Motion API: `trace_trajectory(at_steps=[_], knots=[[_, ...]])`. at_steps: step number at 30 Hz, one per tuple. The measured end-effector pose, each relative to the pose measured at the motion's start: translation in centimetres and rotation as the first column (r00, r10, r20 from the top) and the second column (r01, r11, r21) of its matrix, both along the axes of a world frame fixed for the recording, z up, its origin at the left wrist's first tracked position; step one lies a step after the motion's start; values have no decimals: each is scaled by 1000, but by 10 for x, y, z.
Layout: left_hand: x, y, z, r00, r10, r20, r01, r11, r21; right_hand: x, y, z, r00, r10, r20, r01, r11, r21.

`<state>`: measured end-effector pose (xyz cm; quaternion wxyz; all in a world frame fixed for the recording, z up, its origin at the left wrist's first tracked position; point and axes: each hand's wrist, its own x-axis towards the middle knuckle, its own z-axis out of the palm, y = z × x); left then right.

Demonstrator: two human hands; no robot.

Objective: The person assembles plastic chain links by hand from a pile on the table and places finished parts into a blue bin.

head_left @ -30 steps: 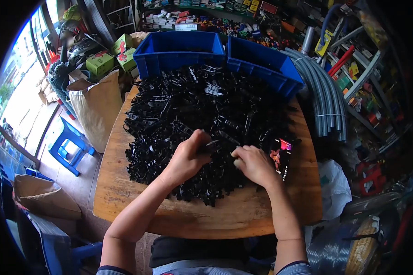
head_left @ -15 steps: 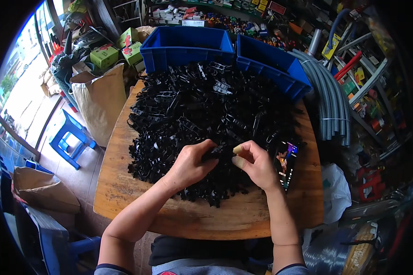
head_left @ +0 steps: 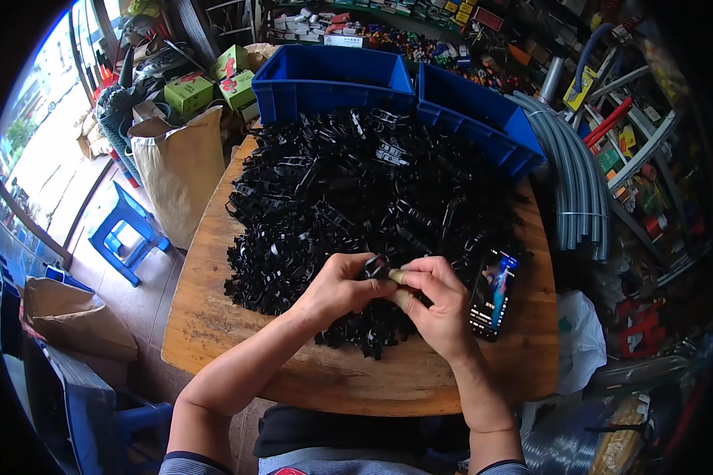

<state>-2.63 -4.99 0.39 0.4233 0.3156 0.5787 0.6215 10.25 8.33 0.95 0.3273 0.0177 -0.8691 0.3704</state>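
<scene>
My left hand (head_left: 339, 286) is closed around a small black plastic part (head_left: 376, 267), which pokes up between thumb and fingers. From the other side, my right hand (head_left: 436, 305) pinches at the right end of that part, its fingertips meeting my left thumb. Tan covers wrap the right thumb and index fingertips. Whatever sits inside the right pinch is hidden. Beneath and beyond both hands spreads a big heap of similar black plastic parts (head_left: 309, 198) on the wooden table (head_left: 214, 348).
Two blue bins (head_left: 333, 103) (head_left: 483, 131) stand along the table's far edge. A lit phone (head_left: 493, 294) lies right of my right hand. Left of the table are a paper sack (head_left: 178, 174) and a blue stool (head_left: 127, 229). Grey coiled hose (head_left: 570, 174) hangs at the right.
My right hand has moved left and slightly down, closing its fingertips against the part in my left hand. The phone's screen picture has changed. The view has shifted slightly.
</scene>
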Motion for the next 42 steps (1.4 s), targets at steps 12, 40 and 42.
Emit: trace_trajectory(at_steps=[12, 40, 42], knots=[[4, 1, -10, 502, 199, -842, -200, 974, 110, 8, 9, 4, 982, -20, 190, 117, 852, -511], [14, -2, -1, 223, 125, -967, -194, 978, 82, 14, -5, 12, 993, 54, 105, -70, 985, 156], [16, 0, -1, 279, 82, -957, -220, 975, 19, 12, -9, 10, 998, 18, 63, -33, 969, 244]])
